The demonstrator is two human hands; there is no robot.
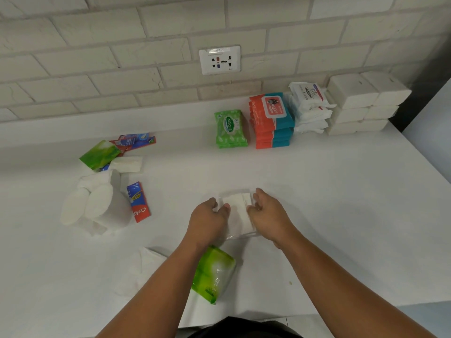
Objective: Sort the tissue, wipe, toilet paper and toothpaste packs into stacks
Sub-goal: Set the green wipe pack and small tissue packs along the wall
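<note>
Holding tissue pack: left hand, right hand; white counter, brick wall.

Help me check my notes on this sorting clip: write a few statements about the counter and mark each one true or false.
1. The left hand and the right hand both grip the white tissue pack in the middle of the counter. True.
2. The orange-and-teal wipes stack stands left of the green Sanicare stack. False: it stands to its right.
3. A green pack lies near the counter's front edge, partly under the left forearm. True.
4. The toilet paper rolls sit at the far right by the wall. False: they lie at the left, beside a Colgate box.
</note>
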